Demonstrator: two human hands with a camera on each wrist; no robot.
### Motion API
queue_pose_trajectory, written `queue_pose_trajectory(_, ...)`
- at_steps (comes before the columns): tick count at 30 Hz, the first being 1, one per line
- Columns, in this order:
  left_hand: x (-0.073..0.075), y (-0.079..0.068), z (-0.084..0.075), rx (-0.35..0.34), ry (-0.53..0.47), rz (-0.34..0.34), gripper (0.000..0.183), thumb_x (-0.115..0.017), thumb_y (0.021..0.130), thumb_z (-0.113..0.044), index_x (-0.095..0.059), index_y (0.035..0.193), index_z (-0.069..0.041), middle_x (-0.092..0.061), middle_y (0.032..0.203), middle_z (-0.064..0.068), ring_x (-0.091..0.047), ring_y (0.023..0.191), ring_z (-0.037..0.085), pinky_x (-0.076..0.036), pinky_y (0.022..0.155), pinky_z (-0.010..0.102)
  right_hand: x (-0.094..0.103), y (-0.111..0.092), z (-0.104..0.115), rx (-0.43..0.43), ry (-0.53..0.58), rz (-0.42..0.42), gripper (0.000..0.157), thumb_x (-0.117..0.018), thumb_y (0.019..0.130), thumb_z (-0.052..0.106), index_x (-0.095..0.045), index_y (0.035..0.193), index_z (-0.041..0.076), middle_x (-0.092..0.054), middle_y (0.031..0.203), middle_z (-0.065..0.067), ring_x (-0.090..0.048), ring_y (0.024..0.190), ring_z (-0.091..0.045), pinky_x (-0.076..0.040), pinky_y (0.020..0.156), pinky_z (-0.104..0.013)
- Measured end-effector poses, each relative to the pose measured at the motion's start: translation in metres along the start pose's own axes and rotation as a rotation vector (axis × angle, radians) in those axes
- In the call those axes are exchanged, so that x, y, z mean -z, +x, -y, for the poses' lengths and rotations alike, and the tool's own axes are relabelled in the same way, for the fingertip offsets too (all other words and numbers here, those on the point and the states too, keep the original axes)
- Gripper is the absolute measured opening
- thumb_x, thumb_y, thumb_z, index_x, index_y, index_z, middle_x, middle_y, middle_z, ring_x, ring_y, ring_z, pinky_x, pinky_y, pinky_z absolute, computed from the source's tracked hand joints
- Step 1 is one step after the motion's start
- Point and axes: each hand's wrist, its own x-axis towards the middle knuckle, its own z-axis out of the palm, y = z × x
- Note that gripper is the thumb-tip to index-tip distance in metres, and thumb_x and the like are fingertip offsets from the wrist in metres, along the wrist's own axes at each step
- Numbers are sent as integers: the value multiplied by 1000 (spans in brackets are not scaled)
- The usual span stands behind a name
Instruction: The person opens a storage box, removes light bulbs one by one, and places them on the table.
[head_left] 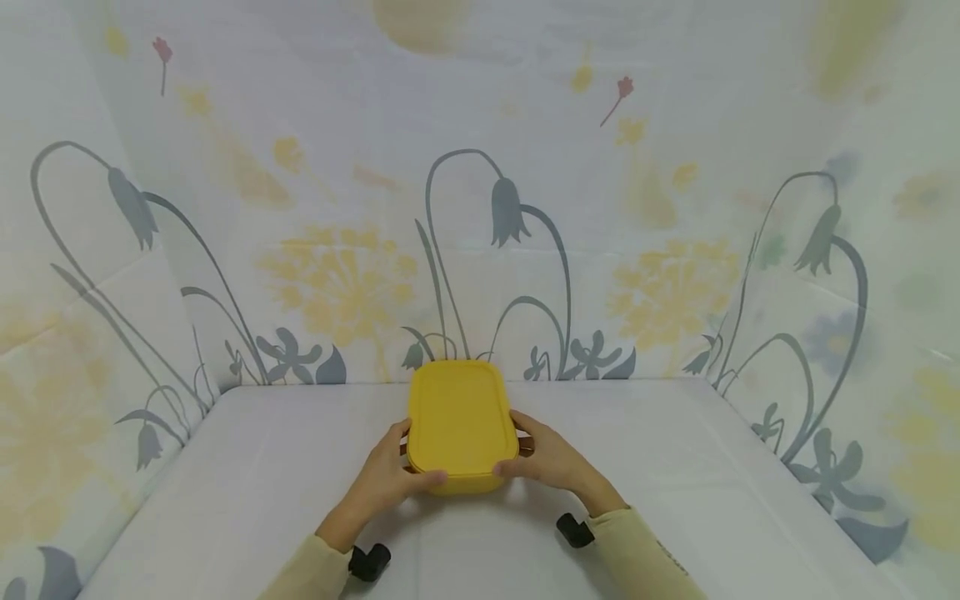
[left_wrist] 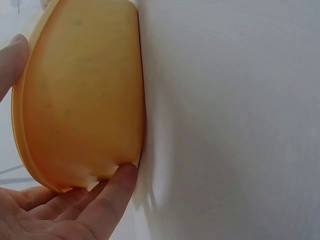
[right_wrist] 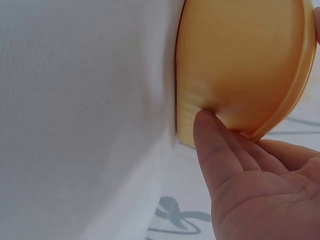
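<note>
A yellow plastic food container (head_left: 461, 417) with its lid on sits upright at the middle of the white table. My left hand (head_left: 386, 475) holds it from the left, the thumb at the near corner of the lid and the other fingers along the side wall. From the right my right hand (head_left: 551, 454) grips it the same way, its thumb at the near right corner. Both wrist views show fingertips against the container's side (left_wrist: 85, 95), low down near the tabletop. The container's inside is hidden by the lid.
White cloth covers the table (head_left: 300, 467). Behind and on both sides hangs a pale curtain (head_left: 480, 108) printed with grey and yellow flowers. A black wrist device (head_left: 369, 562) sits at the left cuff and another black device (head_left: 574, 530) at the right cuff.
</note>
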Motion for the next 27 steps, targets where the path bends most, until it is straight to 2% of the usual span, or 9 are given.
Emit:
queue_pose_trajectory(4, -3, 1, -2, 4, 8, 0, 109, -77, 57, -56, -24, 140, -7, -35, 138, 10, -47, 114, 29, -46, 87, 38, 5, -8, 12, 3, 32, 20, 89, -73, 74, 25, -20, 142, 3, -41, 134, -11, -52, 109, -25, -47, 86, -35)
queue_pose_trajectory(9, -4, 1, -3, 8, 0, 7, 110, -77, 57, -55, -23, 141, -9, -33, 139, 9, -46, 115, 29, -46, 88, 37, 7, -11, 15, 2, 29, 35, 89, -73, 75, 25, -18, 142, 2, -39, 135, -13, -52, 110, -25, -47, 86, -33)
queue_pose_trajectory(12, -3, 1, -4, -3, -4, 16, 110, -77, 58, -55, -22, 141, -9, -32, 139, 9, -45, 116, 30, -46, 89, 38, 7, -10, 14, 3, 29, 32, 90, -73, 74, 26, -18, 142, 3, -40, 135, -11, -52, 110, -24, -47, 86, -32)
queue_pose_trajectory(15, -1, 1, -3, -19, -5, 25, 109, -77, 58, -54, -22, 141, -9, -32, 140, 9, -45, 116, 30, -45, 90, 39, 5, -3, -1, -6, 25, 15, 93, -74, 72, 32, -19, 143, 9, -41, 134, -6, -52, 109, -21, -47, 85, -33)
queue_pose_trajectory(19, 1, 2, -1, -38, -47, 44, 108, -78, 60, -49, -21, 142, -10, -27, 142, 10, -42, 119, 31, -46, 89, 37, 2, -1, -6, -24, 13, -8, 95, -75, 70, 36, -20, 143, 10, -40, 136, -6, -52, 111, -21, -47, 87, -35)
queue_pose_trajectory(23, 1, 3, 0, -63, -91, 49, 104, -79, 60, -45, -23, 142, -13, -24, 143, 7, -37, 124, 29, -46, 89, 33, 4, -9, 14, -21, 0, -12, 94, -75, 71, 31, -20, 142, 3, -37, 137, -12, -51, 112, -26, -46, 87, -37)
queue_pose_trajectory(27, 0, 3, 1, -66, -109, 38, 102, -80, 60, -43, -26, 141, -16, -25, 143, 5, -36, 124, 28, -46, 89, 34, 5, -14, 19, -16, -23, -7, 94, -75, 72, 31, -19, 141, 1, -34, 139, -14, -50, 113, -27, -46, 88, -36)
